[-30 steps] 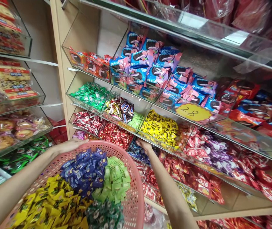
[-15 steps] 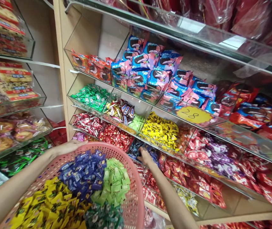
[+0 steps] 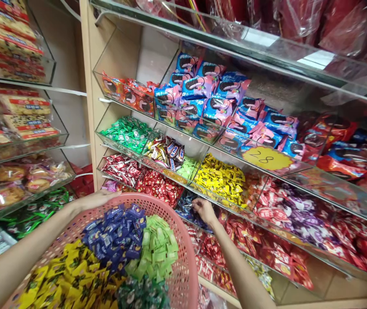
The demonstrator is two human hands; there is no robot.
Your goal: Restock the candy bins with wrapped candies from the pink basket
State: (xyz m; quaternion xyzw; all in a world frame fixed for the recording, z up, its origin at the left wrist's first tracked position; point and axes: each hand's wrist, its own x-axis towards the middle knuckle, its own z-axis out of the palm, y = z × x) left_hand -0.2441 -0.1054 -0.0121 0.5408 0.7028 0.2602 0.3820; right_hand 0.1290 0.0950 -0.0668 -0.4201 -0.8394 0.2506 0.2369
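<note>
My left hand (image 3: 102, 198) is closed on the far left rim of a pink perforated plastic basket (image 3: 188, 253). Inside it lie separate heaps of wrapped candies: yellow (image 3: 74, 274), dark blue (image 3: 115, 234), light green (image 3: 159, 246) and dark green (image 3: 143, 294). Beyond the basket's right side, my right hand (image 3: 204, 211) reaches into a low bin of dark blue wrapped candies (image 3: 185, 207). Its fingers are curled together at the candies, and the fingertips seem to pinch one, though they are partly hidden.
Clear-fronted bins rise ahead in tiers, with yellow candies (image 3: 220, 178), green candies (image 3: 127, 133) and blue-pink cookie packs (image 3: 199, 88). A glass shelf edge (image 3: 215, 36) crosses above. A yellow price tag (image 3: 267, 158) hangs on a bin front. Packaged pastries (image 3: 25, 111) fill shelves at left.
My right hand has shifted slightly right within the blue candy bin, and its fingers have drawn together. My left hand keeps its hold on the basket. The view has shifted slightly.
</note>
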